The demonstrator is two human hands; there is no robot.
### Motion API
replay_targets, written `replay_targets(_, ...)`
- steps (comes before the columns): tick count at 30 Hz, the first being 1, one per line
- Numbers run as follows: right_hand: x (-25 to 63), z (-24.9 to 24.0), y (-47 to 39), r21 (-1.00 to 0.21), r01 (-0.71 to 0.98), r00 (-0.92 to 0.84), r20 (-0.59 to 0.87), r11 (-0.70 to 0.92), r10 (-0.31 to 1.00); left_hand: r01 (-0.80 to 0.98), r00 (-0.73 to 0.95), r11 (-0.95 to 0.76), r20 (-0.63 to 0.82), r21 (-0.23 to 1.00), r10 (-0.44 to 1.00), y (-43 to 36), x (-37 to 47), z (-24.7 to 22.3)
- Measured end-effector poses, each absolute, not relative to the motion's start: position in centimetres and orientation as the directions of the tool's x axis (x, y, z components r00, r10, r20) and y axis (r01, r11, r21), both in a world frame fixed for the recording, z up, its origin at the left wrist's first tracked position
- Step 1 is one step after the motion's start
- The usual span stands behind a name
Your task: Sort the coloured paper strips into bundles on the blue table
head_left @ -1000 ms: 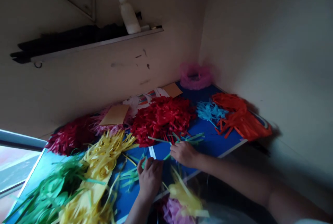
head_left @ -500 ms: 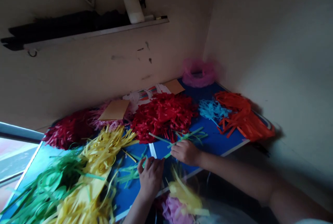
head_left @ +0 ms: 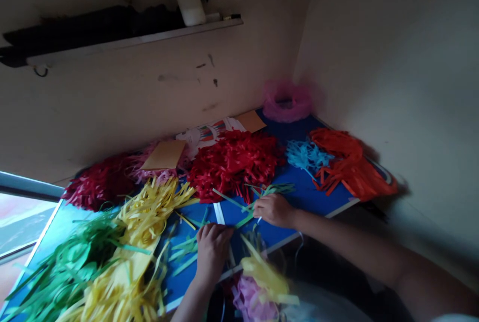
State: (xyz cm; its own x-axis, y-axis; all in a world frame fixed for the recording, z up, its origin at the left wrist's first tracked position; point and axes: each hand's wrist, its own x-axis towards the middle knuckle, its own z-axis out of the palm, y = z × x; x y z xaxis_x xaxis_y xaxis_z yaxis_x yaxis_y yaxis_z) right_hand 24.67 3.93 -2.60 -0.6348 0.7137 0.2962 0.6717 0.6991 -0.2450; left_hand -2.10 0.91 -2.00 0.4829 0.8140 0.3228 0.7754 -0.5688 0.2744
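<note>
Several light green paper strips (head_left: 245, 219) lie across the blue table top, with a strand running between my hands. My left hand (head_left: 214, 249) rests low over the strips with its fingers curled down on them; more green strip ends (head_left: 183, 252) fan out on its left. My right hand (head_left: 275, 210) pinches the strips a little farther right, and other ends (head_left: 279, 189) stick out behind it. A thin white piece, perhaps string, shows under the right fingertips. What lies beneath the left fingers is partly hidden.
Red fringe (head_left: 235, 164) lies behind my hands, yellow strips (head_left: 149, 212) and green strips (head_left: 71, 262) to the left. Blue strips (head_left: 307, 156) and orange strips (head_left: 348, 167) lie right. A yellow and pink bundle (head_left: 258, 287) hangs at the table's front edge (head_left: 280, 246).
My right hand has shifted slightly right along the green strips, and a white tip now shows beneath it. My left hand has moved slightly left, its fingers closer together.
</note>
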Motion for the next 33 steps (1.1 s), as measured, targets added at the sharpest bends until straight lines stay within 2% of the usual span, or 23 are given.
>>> replay_targets(8,24.8,-1.2,3.7,-0.377,0.754,-0.514,0.172,0.538,0.841,0.813,0.443,-0.504,0.25,0.293,0.861,1.1,-1.7,-1.7)
replay_targets(15,23.1,-0.1,4.3,-0.343,0.858,-0.388,0.051,0.381,0.92,0.891,0.376,-0.414,0.209,0.187,0.903,1.5,-0.3,-0.4)
replay_targets(18,23.0,0.2,4.5,-0.318,0.848,-0.432,0.049,0.424,0.901,0.867,0.435,-0.47,0.21,0.166,0.876,1.8,-0.1,0.0)
replay_targets(23,23.5,0.1,4.2,-0.266,0.745,-0.613,0.091,0.612,0.785,0.739,0.634,-0.669,0.256,0.08,0.73,1.6,-0.2,-0.2)
replay_targets(29,23.1,-0.3,4.8,-0.218,0.692,-0.674,0.146,0.688,0.724,0.724,0.622,-0.688,0.391,0.042,0.678,2.6,1.1,-1.0)
replay_targets(33,23.0,2.2,3.8,-0.239,0.707,-0.631,0.21,0.665,0.747,0.727,0.592,-0.686,0.479,0.028,0.648,2.8,0.7,0.8)
